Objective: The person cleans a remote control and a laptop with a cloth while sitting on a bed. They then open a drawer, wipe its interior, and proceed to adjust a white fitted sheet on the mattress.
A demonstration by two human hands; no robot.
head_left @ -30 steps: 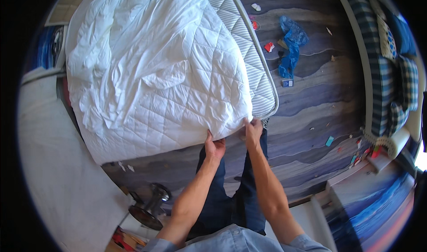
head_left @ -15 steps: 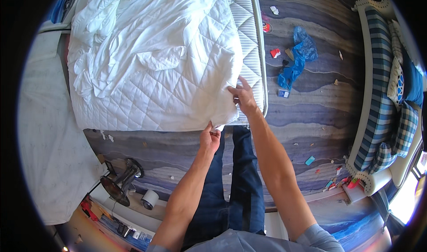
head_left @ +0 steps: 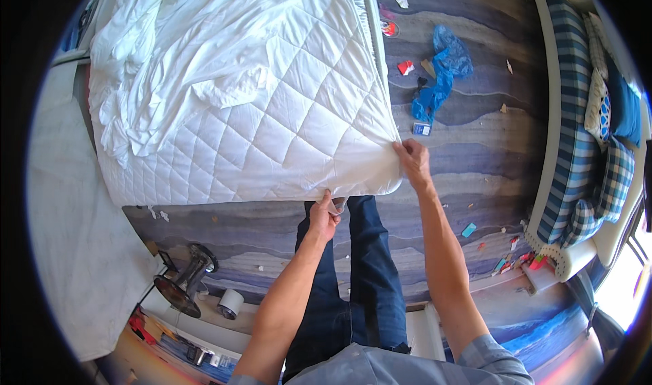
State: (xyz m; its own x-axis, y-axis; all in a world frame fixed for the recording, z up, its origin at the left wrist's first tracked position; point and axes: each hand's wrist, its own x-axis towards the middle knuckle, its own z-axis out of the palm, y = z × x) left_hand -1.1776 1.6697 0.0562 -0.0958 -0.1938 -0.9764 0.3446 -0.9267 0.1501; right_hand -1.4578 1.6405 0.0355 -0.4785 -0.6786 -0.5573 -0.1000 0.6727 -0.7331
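Note:
A white quilted mattress pad (head_left: 299, 137) lies over the bed, stretched out to the near right corner. At the right edge by that corner, my right hand (head_left: 414, 162) is closed with its fingertips on the pad's border. My left hand (head_left: 324, 218) pinches the near edge of the pad, and a small loose fold of cloth hangs beside its fingers. Toward the far right, a strip of the striped mattress (head_left: 360, 1) shows past the pad. A rumpled white sheet (head_left: 176, 66) is bunched over the far left part of the pad.
Blue plastic bag (head_left: 445, 66), small box (head_left: 421, 129) and paper scraps litter the floor right of the bed. A striped sofa (head_left: 570, 113) with cushions stands at the far right. At left are a pale covered surface (head_left: 81, 215), a dark fan (head_left: 187, 280) and a white cylinder (head_left: 230, 304).
My right hand has moved right and slightly down, drawing the pad over the mattress's right edge and near corner. The pad lies flatter there. My left hand stays at the near edge.

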